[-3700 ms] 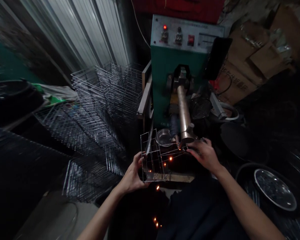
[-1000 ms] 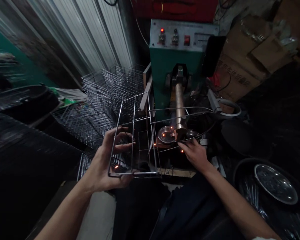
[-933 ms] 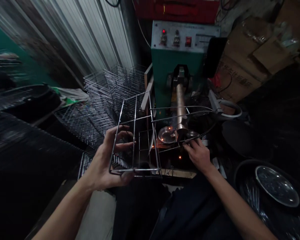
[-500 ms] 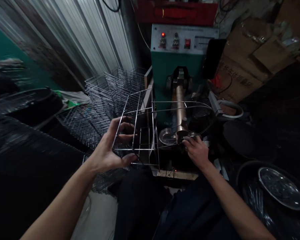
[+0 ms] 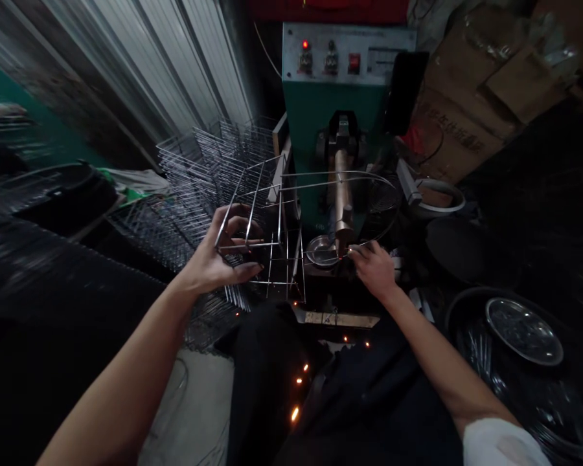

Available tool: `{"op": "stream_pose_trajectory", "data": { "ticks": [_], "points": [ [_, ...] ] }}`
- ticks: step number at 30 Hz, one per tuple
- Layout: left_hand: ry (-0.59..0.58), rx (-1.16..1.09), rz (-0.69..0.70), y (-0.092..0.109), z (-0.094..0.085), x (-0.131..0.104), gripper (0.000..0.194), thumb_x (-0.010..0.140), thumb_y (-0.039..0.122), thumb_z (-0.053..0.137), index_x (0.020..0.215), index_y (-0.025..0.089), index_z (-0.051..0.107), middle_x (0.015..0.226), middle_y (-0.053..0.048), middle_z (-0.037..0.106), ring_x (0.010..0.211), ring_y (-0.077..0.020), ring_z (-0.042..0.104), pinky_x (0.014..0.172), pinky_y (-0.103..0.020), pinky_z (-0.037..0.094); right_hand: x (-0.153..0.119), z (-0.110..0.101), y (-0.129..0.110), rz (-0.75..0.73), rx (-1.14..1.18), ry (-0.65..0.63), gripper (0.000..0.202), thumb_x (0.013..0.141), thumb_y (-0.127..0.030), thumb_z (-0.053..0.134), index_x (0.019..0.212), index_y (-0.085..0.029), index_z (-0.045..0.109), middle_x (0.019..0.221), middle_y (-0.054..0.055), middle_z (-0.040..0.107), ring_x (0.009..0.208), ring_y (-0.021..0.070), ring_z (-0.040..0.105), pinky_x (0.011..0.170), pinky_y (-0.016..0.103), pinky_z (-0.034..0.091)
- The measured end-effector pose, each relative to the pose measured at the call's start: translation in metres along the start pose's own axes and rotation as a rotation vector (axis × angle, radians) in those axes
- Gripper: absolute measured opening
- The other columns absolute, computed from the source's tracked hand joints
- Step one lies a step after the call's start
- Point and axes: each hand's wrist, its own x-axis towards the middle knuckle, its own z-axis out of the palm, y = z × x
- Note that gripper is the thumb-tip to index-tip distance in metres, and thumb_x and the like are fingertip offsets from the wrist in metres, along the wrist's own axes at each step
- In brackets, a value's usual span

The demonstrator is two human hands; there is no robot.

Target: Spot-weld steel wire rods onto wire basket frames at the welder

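A wire rack [image 5: 280,217] of thin shiny rods with a long curved loop extends across the middle. My left hand [image 5: 211,255] grips its left end, with fingers inside the bars and thumb along the lower side. Under the copper-coloured electrode arm [image 5: 342,197] of a green spot welder [image 5: 306,120], my right hand [image 5: 376,268] pinches a wire of the rack close to the electrode tip. Its fingertips are partly hidden, so the exact grip point is unclear. Orange sparks [image 5: 295,414] fly over my dark-clothed legs.
Stacked wire racks [image 5: 214,165] stand behind my left hand. A small metal dish [image 5: 322,251] sits behind the electrode tip. Cardboard boxes [image 5: 459,129] are at the right back. At lower right, a round shiny plate [image 5: 523,331] rests over a dark tub.
Sparks have appeared below the electrode. The electrode arm's tip now meets the wire near my right fingers. The view has shifted, so the machine and both hands sit higher in the picture.
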Motion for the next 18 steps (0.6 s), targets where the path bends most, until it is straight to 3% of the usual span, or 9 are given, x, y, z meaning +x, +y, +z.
{"op": "stream_pose_trajectory", "data": {
  "ticks": [4, 8, 13, 18],
  "points": [
    [-0.003, -0.047, 0.015, 0.003, 0.011, -0.028, 0.111, 0.044, 0.002, 0.093, 0.141, 0.024, 0.043, 0.12, -0.01, 0.062, 0.093, -0.0329, 0.075, 0.068, -0.038, 0.065, -0.03, -0.029, -0.019, 0.044, 0.015, 0.131, 0.019, 0.1, -0.019, 0.058, 0.108, -0.02, 0.075, 0.106, 0.008, 0.074, 0.099, 0.0251, 0.055, 0.083, 0.035, 0.044],
    [0.027, -0.089, 0.121, 0.002, 0.028, -0.074, 0.111, 0.042, 0.003, 0.093, 0.14, 0.031, 0.048, 0.125, -0.007, 0.061, 0.102, -0.0303, 0.073, 0.093, -0.047, 0.062, -0.09, -0.045, -0.047, 0.043, 0.192, 0.14, 0.018, 0.101, -0.017, 0.058, 0.11, -0.018, 0.072, 0.107, 0.007, 0.073, 0.096, 0.0224, 0.059, 0.086, 0.033, 0.047],
    [0.194, -0.25, 0.105, 0.008, 0.039, -0.127, 0.109, 0.036, 0.004, 0.095, 0.134, 0.032, 0.058, 0.126, -0.009, 0.063, 0.109, -0.0375, 0.071, 0.098, -0.059, 0.06, -0.165, -0.023, -0.055, 0.149, 0.276, 0.016, 0.019, 0.102, -0.018, 0.051, 0.107, -0.018, 0.07, 0.103, 0.008, 0.072, 0.096, 0.0235, 0.061, 0.088, 0.035, 0.05],
    [0.287, -0.226, 0.136, 0.016, 0.029, -0.164, 0.113, 0.035, 0.01, 0.1, 0.136, 0.031, 0.054, 0.121, -0.009, 0.062, 0.109, -0.0342, 0.071, 0.104, -0.06, 0.055, -0.207, 0.014, -0.035, 0.264, 0.267, -0.2, 0.032, 0.105, -0.035, 0.041, 0.104, -0.019, 0.069, 0.102, 0.009, 0.072, 0.098, 0.026, 0.065, 0.088, 0.039, 0.052]
  ]
}}
